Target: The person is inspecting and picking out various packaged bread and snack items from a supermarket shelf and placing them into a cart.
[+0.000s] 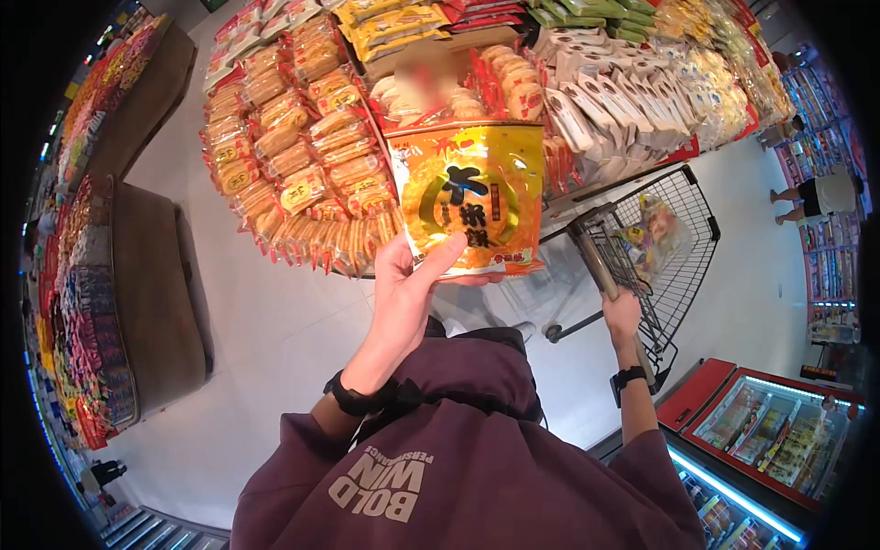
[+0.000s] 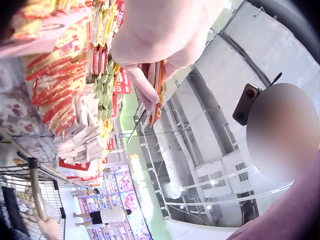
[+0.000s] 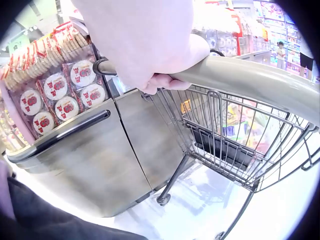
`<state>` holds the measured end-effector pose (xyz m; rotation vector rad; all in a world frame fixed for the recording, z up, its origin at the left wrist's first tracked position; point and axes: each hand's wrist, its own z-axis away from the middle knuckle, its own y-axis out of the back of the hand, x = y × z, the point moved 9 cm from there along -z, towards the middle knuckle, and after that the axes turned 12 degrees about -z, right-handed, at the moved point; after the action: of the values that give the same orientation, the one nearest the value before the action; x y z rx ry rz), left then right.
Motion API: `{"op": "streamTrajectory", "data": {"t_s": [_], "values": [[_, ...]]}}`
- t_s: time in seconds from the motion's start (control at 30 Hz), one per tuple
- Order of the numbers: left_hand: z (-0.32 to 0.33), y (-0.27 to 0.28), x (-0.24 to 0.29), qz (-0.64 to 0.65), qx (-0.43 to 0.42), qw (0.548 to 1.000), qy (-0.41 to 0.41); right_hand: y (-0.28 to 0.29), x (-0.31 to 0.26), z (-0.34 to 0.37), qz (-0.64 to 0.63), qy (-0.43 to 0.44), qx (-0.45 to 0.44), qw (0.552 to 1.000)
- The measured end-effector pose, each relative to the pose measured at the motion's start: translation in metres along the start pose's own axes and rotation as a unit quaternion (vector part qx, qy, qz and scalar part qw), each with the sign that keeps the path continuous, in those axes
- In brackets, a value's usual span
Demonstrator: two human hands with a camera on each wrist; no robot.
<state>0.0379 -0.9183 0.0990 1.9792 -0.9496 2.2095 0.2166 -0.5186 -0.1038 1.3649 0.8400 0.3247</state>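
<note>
My left hand [image 1: 403, 284] pinches a yellow-and-orange snack packet [image 1: 467, 197] by its lower edge, thumb across the front, in the head view. The packet's printed face is turned up toward the head camera. From the left wrist, the same packet [image 2: 158, 92] appears edge-on between thumb and fingers of the left hand [image 2: 155, 40]. My right hand [image 1: 622, 313] grips the handle of a shopping cart [image 1: 674, 238]; the right wrist view shows its fingers curled round the thick grey handle [image 3: 250, 80]. Inside the cart lies a clear plastic bag of colourful packets [image 1: 653, 236].
A display counter heaped with wrapped crackers [image 1: 302, 137] stands ahead, with white packets [image 1: 623, 110] on its right. Another stocked counter [image 1: 156, 284] is at left. Freezers [image 1: 761, 426] sit at lower right. A person [image 1: 820, 197] stands near the far-right shelves.
</note>
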Motion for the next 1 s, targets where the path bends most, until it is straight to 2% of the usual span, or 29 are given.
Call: {"op": "streamTrajectory", "data": {"t_s": [0.07,0.1,0.2,0.23,0.37,0.5,0.67,0.7,1.0], "values": [[-0.001,0.02,0.006,0.018,0.002,1.0,-0.001,0.008,-0.012,0.009,0.021,-0.013,0.011,1.0],[0.0,0.03,0.005,0.023,0.039,0.999,0.01,0.007,-0.014,0.012,0.023,-0.003,0.012,1.0],[-0.001,0.041,0.012,0.019,0.009,1.0,-0.007,0.01,-0.025,0.025,0.015,0.023,0.023,0.999],[-0.002,0.044,0.018,0.026,0.042,0.998,-0.028,0.011,-0.029,0.031,0.012,0.029,0.027,0.999],[-0.019,0.047,0.022,-0.06,0.039,0.995,-0.071,-0.001,-0.028,0.042,0.016,0.028,0.021,0.999],[-0.034,0.041,0.031,-0.041,0.054,0.997,-0.037,-0.005,-0.044,0.057,-0.013,0.05,-0.023,0.998],[-0.056,0.013,0.051,-0.023,0.024,0.997,-0.064,-0.014,-0.056,0.064,-0.089,0.06,-0.126,0.986],[-0.063,0.011,0.05,-0.023,0.025,0.997,-0.065,-0.018,-0.063,0.065,-0.103,0.113,-0.132,0.979],[-0.088,-0.014,0.048,-0.027,0.029,0.997,-0.068,-0.05,-0.088,0.081,-0.183,0.086,-0.248,0.947]]}}
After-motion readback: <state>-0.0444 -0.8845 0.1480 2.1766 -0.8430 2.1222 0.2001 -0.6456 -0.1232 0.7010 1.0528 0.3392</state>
